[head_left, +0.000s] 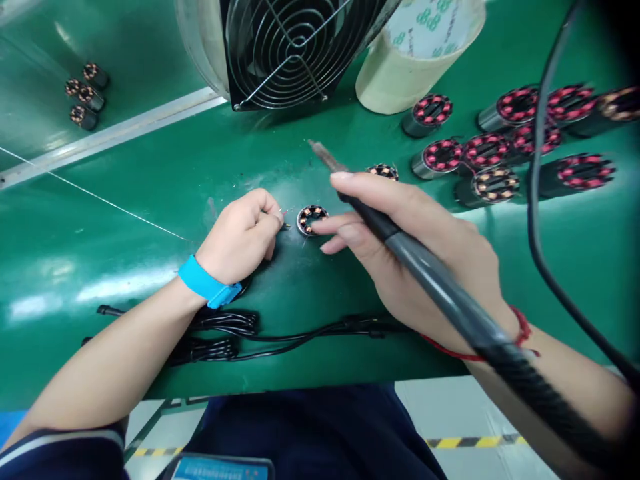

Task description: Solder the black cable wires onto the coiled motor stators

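Observation:
My right hand (435,240) is closed around a soldering iron (425,263), whose tip points up and left above the bench. The lower fingers of that hand reach to a small motor stator (305,220) with copper windings and appear to touch its right rim. Just left of the stator, my left hand (240,233) pinches the end of a black cable (286,227); thin wire ends stick out past the fingertips. Most of this cable is hidden under the hand. Another copper-wound stator (383,172) shows partly behind my right hand.
Behind stand a black fan (295,47) with a wire guard and a wide tape roll (400,73). Several stators (487,150) with red or copper windings are grouped at right. Coiled black cables (225,322) lie near the front edge. The iron's cord (537,173) loops at right.

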Available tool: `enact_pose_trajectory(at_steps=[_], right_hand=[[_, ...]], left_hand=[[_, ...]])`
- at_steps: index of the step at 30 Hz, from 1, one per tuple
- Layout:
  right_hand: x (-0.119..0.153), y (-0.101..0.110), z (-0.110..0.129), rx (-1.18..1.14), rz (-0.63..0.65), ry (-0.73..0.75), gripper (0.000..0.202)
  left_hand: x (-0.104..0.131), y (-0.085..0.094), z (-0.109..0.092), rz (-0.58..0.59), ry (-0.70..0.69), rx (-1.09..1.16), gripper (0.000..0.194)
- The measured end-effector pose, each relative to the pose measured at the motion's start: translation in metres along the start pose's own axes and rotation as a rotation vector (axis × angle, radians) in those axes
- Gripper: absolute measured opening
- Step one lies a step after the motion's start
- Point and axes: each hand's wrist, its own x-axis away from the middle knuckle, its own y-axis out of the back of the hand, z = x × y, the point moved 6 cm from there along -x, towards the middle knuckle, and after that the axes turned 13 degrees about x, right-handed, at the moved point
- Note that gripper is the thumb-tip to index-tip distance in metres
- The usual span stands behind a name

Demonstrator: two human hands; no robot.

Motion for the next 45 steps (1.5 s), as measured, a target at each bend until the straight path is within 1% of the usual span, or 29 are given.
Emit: enact_pose_trajectory(at_steps=[3,5,8,10,13,16,20,23,26,29,34,37,40,42,45], right_hand=[[-0.009,-0.007,0.006,0.095,0.116,0.038,0.028],[-0.014,-0.016,0.008,0.170,0.143,0.057,0.032],[-0.020,-0.031,0.003,0.201,0.107,0.030,0.039],[-0.022,-0.040,-0.003,0.175,0.060,0.017,0.040],[-0.022,-0.047,-0.009,0.113,0.020,0.043,0.040],[-0.018,-0.046,-0.011,0.072,-0.011,0.044,0.041],[-0.012,-0.039,-0.007,0.048,-0.126,0.061,0.046],[-0.011,-0.041,-0.004,0.059,-0.155,0.098,0.048],[-0.012,-0.046,-0.004,0.064,-0.137,0.128,0.047],[-0.015,-0.051,-0.008,0.026,-0.099,0.101,0.046],[-0.019,-0.054,-0.011,-0.128,-0.056,0.052,0.044],[-0.023,-0.055,-0.012,-0.245,-0.028,0.031,0.044],[-0.025,-0.055,-0.012,-0.314,-0.013,0.017,0.045],[-0.025,-0.055,-0.012,-0.342,-0.011,0.010,0.045],[-0.024,-0.053,-0.012,-0.361,-0.008,0.010,0.046]], left_hand=[[0.000,0.001,0.001,-0.003,0.003,0.005,0.008],[0.000,0.001,0.001,-0.008,0.005,0.009,0.008],[0.000,0.000,0.001,-0.006,0.005,0.028,0.007],[0.000,0.000,0.002,-0.003,0.001,0.036,0.008],[0.001,0.001,0.003,0.000,-0.017,0.040,0.008],[0.001,0.003,0.005,0.007,-0.032,0.052,0.007],[0.002,0.005,0.006,0.010,-0.083,0.113,0.003],[0.002,0.007,0.007,-0.009,-0.119,0.143,0.002],[0.003,0.007,0.008,-0.017,-0.124,0.146,0.003],[0.004,0.008,0.008,-0.013,-0.132,0.133,0.004],[0.004,0.012,0.006,-0.041,-0.146,0.130,0.006],[0.003,0.013,0.008,-0.055,-0.120,0.186,0.008],[0.001,0.016,0.008,-0.078,-0.100,0.231,0.008],[0.002,0.018,0.004,-0.096,-0.142,0.232,0.007],[0.005,0.016,-0.005,-0.047,-0.273,0.197,0.009]])
